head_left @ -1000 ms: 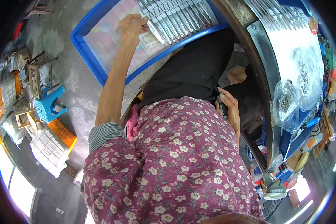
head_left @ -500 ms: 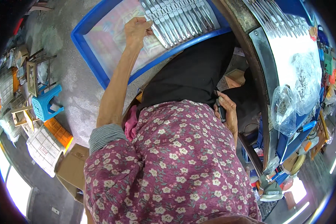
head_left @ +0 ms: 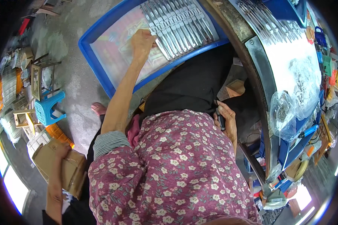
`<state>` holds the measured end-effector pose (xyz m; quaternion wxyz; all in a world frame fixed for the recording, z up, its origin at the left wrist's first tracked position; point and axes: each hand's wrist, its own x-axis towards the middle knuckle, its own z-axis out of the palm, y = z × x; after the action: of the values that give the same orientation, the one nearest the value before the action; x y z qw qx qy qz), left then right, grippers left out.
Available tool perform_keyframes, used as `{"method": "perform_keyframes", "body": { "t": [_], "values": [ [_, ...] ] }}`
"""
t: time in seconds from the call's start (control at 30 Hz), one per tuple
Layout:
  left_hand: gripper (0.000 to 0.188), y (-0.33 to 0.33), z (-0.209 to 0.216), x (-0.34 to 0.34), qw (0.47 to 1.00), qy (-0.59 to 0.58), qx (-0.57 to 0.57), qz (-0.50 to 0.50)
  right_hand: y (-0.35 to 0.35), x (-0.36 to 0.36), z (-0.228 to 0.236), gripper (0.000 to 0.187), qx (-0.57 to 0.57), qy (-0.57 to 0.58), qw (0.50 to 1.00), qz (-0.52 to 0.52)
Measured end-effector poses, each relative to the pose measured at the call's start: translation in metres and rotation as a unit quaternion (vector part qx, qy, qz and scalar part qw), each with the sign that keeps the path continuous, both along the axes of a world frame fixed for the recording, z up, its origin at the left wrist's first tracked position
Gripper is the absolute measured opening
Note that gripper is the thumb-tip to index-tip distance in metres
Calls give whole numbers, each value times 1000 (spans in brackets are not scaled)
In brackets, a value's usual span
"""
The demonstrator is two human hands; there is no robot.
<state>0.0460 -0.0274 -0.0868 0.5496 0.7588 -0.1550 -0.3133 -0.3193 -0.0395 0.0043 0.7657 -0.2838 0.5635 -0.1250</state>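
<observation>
In the blue tray [head_left: 95, 73], long shiny metal pieces [head_left: 178, 28] lie side by side in a row on a clear sheet over a printed, pinkish surface. My left hand [head_left: 142, 44] is at the row's left end, fingers bent together and pinching the side of the outermost piece; the fingertips are partly hidden. Low at my right side, by the black cloth over my lap, my right hand [head_left: 227, 119] is wrapped around a dark handle [head_left: 221, 120]. The other end of that handle's tool cannot be made out.
A workbench [head_left: 262, 60] on the right carries more thin metal tools [head_left: 268, 20] and clear plastic bags [head_left: 283, 112]. At left stand a blue stool [head_left: 50, 108] and wooden frames. Close by at lower left, another person's arm [head_left: 55, 183] holds a cardboard box [head_left: 69, 168].
Another person's arm and foot have come into view at lower left, with the cardboard box now under that hand. The tray and my left hand appear slightly lower; both my hands keep their grips.
</observation>
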Motion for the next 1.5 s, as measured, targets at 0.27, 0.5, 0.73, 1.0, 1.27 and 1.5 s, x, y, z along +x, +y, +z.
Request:
{"method": "perform_keyframes", "body": {
  "t": [0.27, 0.5, 0.73, 1.0, 1.27, 1.5],
  "values": [
    [24, -1, -29, 5, 980, -188, 48, -50, -2, 1, -4, 27, -6, -19, 1000, -19],
    [24, -2, -17, -3, 946, -303, 94, -68, -2, -1, -6, 26, -7, -23, 1000, -19],
    [24, 1, -12, -7, 927, -346, 117, -85, -1, -2, -6, 25, -8, -27, 1000, -13],
    [23, 5, -10, -11, 924, -343, 128, -107, -3, 1, -5, 25, -12, -27, 1000, -8],
    [30, 14, -10, -14, 931, -339, 69, -117, -1, -1, -7, 23, -6, -30, 999, -22],
    [33, 15, -8, -12, 951, -273, 73, -125, -2, -2, -8, 23, -15, -38, 999, -10]
  ]
}}
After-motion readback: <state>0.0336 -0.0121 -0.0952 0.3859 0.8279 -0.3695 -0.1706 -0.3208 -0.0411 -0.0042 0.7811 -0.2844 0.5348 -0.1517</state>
